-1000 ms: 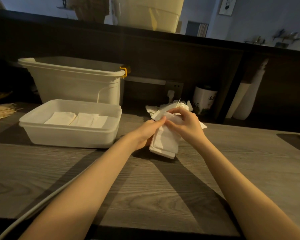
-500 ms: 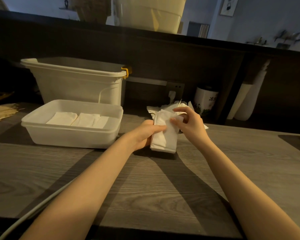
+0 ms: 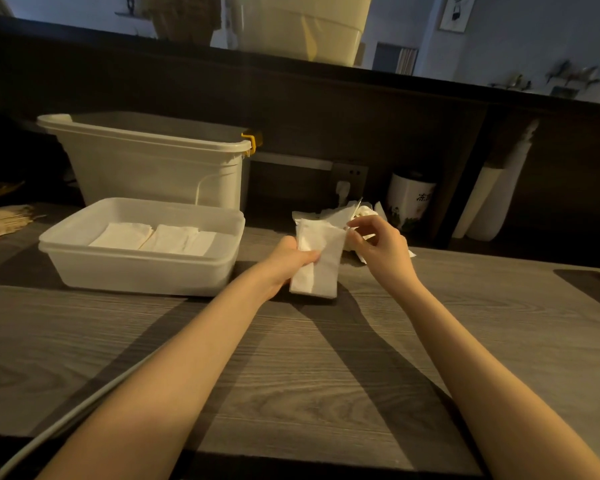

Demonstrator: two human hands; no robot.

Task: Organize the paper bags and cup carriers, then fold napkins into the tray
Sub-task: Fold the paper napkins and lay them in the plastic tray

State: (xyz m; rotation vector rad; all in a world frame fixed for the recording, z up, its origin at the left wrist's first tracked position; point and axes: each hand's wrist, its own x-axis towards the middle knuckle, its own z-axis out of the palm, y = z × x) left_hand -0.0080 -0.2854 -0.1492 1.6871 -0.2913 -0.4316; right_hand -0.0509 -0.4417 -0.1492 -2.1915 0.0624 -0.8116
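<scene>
My left hand [image 3: 286,259] grips a folded white napkin [image 3: 321,261] by its left edge and holds it upright just above the wooden counter. My right hand [image 3: 378,245] hovers at the napkin's top right corner, fingers curled, pinching that corner. Behind both hands lies a loose pile of unfolded napkins [image 3: 340,213]. To the left stands the white plastic tray [image 3: 142,271], with folded napkins [image 3: 156,237] lying flat side by side inside it.
A large white bin with a yellow latch [image 3: 153,161] stands behind the tray. Brown paper items [image 3: 0,220] lie at the far left. A white printed cup [image 3: 409,199] and white rolls [image 3: 492,199] stand at the back right. A grey cable [image 3: 66,420] crosses the near-left counter.
The napkin has gone from half-folded between both hands to a neat folded strip held by my left hand. My right hand has slid up to its top corner.
</scene>
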